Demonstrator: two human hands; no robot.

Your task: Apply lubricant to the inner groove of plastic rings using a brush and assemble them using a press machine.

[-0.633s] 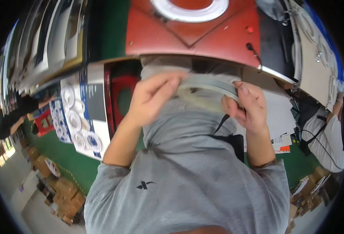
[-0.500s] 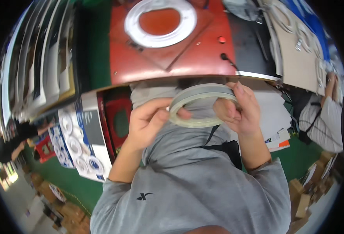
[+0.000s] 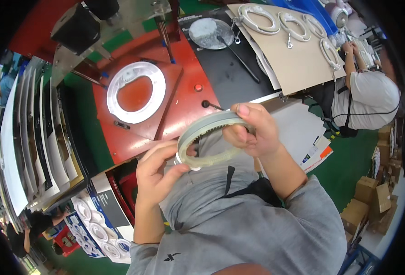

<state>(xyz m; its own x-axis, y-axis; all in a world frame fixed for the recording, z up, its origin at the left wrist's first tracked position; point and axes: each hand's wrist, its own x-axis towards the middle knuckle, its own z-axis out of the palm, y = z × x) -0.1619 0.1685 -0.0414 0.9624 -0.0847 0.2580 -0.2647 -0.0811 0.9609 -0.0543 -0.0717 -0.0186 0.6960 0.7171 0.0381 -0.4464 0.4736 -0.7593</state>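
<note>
Both hands hold a pale, translucent ring (image 3: 199, 124) above my lap, tilted with its right side higher. A grey band runs round its outside, and small teeth show along the inner side. My left hand (image 3: 159, 170) grips the lower left of the ring between thumb and fingers. A small white bit shows at that thumb; I cannot make out what it is. My right hand (image 3: 256, 130) pinches the upper right, thumb on top and fingers curled inside the ring. Beyond them, a white ring-shaped piece (image 3: 159, 91) lies on the red machine bed (image 3: 191, 68).
A red button (image 3: 198, 87) and a black knob (image 3: 205, 104) sit on the machine. Further right are a round dish (image 3: 220, 40) of white material, a black-handled tool (image 3: 241, 60) and cardboard (image 3: 276, 59) bearing white rings. Sheets (image 3: 42, 142) stand left; a co-worker (image 3: 365, 98) is right.
My view has turned, bringing more of the machine, the dish and the cardboard into sight. The ring now tilts more, its right side up, and both hands still grip it.
</note>
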